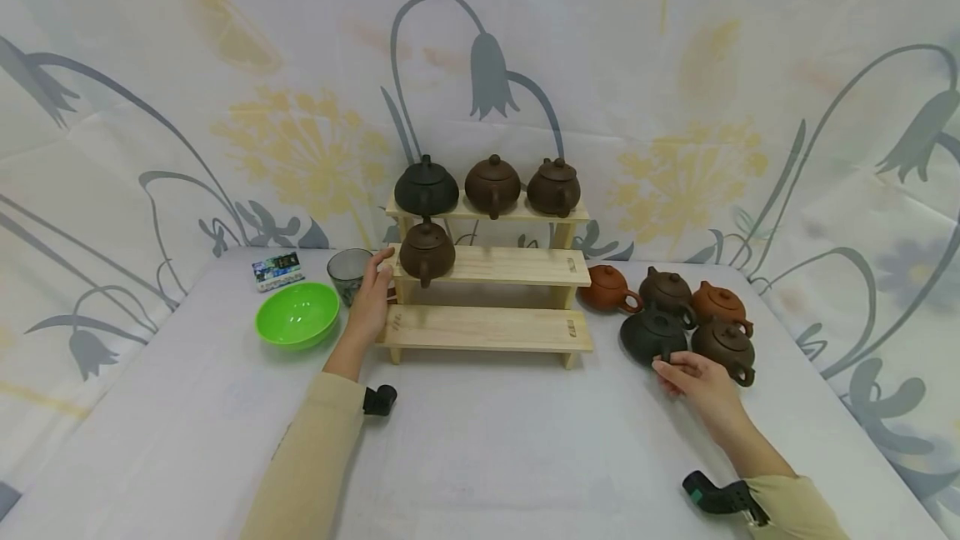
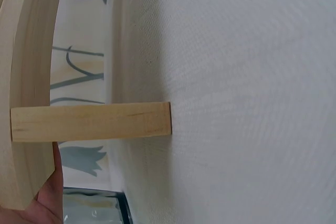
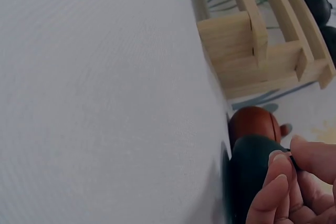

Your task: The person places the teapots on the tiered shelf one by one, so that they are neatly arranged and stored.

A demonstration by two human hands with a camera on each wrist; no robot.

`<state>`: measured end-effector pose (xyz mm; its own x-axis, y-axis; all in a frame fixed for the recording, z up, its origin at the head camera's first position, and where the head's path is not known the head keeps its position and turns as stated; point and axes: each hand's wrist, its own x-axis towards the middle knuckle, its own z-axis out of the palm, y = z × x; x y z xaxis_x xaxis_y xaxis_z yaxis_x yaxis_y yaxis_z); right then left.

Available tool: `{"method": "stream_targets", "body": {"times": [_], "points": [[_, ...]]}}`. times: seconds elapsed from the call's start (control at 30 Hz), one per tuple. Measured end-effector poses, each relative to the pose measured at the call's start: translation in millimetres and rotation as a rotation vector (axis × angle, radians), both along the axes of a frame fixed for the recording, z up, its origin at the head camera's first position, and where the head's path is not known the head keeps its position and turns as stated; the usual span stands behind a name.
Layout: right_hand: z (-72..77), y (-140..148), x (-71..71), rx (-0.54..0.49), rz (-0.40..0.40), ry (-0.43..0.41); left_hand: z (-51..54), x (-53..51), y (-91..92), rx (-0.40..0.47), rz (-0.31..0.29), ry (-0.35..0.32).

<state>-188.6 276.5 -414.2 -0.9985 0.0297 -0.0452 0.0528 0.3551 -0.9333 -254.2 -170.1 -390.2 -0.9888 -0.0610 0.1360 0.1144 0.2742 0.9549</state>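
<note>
Already four pots [image 1: 492, 187] are up; five aren't. Your right hand [image 1: 701, 386] pinches a black pot [image 1: 647, 338], your left hand [image 1: 369, 307] the rack [image 1: 487, 327].

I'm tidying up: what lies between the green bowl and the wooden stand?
In the head view: the glass, slightly behind the green bowl, then the left hand touching the wooden stand.

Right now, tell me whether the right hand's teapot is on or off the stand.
Off: the black teapot, pinched by the right hand, is right of the stand.

a studio-like tabletop set: white-covered table [image 1: 495, 448] against a flower-printed cloth backdrop [image 1: 315, 32]
</note>
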Motion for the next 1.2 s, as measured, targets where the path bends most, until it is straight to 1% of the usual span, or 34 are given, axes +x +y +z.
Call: {"method": "stream_targets", "body": {"times": [0.23,0.43,0.7,1.0,1.2], "points": [[5.4,-3,2.0,-0.036,-0.037,0.037,-0.6,-1.3,0.6,0.011,-0.009,-0.003],[11.0,-9,3.9,-0.049,-0.043,0.053,-0.5,-1.1,0.8,-0.001,0.003,-0.010],[18.8,-20,7.6,-0.003,-0.078,0.054,0.2,-1.1,1.0,-0.005,0.006,-0.015],[32.2,-31,8.8,0.026,-0.091,0.132,-0.1,-1.0,0.3,0.003,0.005,-0.002],[43.7,-42,9.8,0.004,-0.077,0.183,0.1,-1.8,0.6,0.009,0.006,0.001]]}}
